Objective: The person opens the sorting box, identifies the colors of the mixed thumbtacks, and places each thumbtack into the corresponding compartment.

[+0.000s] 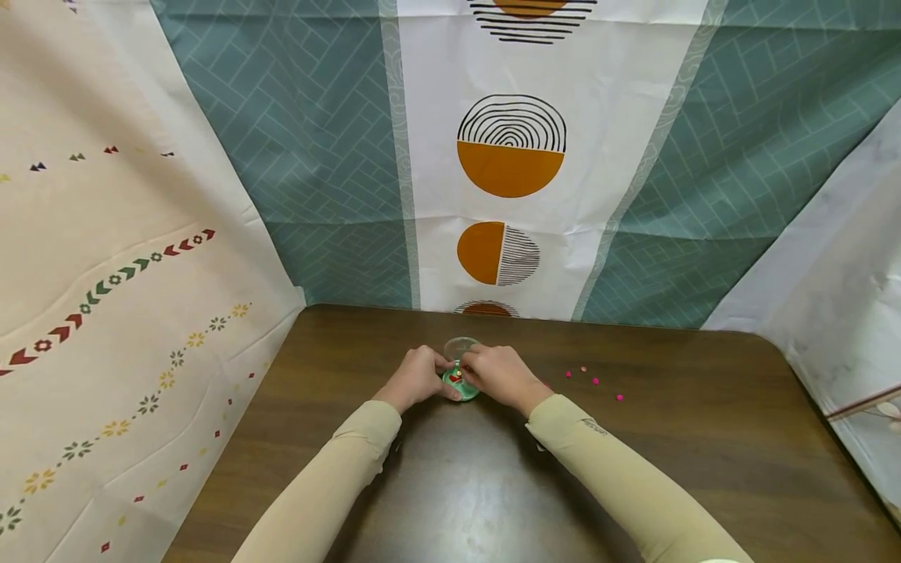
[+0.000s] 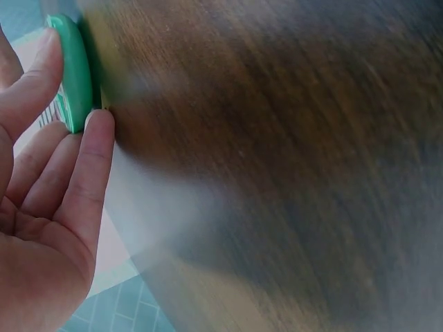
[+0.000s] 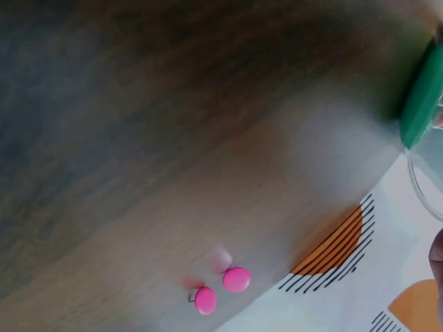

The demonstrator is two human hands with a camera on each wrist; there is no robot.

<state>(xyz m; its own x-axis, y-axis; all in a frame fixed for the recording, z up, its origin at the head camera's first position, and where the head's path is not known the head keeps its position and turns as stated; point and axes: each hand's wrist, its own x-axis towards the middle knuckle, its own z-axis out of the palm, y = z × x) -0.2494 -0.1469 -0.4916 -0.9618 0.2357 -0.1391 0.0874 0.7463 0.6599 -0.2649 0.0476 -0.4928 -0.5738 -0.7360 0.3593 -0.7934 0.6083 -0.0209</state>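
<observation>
A small round green case (image 1: pixel 464 393) with a raised clear lid (image 1: pixel 459 346) is on the table between both hands; small red and yellow things show inside. My left hand (image 1: pixel 417 375) grips its left side, and in the left wrist view the thumb presses the green rim (image 2: pixel 77 76) with the fingers on the other side. Bent over the case's right side, my right hand (image 1: pixel 501 377) has its fingertips at the opening by the lid. I cannot tell whether those fingertips pinch anything. Only part of the case (image 3: pixel 422 100) shows in the right wrist view.
Several pink round-headed thumbtacks (image 1: pixel 595 381) lie on the brown table (image 1: pixel 676 453), right of the right hand; two tacks (image 3: pixel 237 279) show closely in the right wrist view. Patterned cloth (image 1: pixel 338 156) hangs along the table's back edge, with more cloth at both sides.
</observation>
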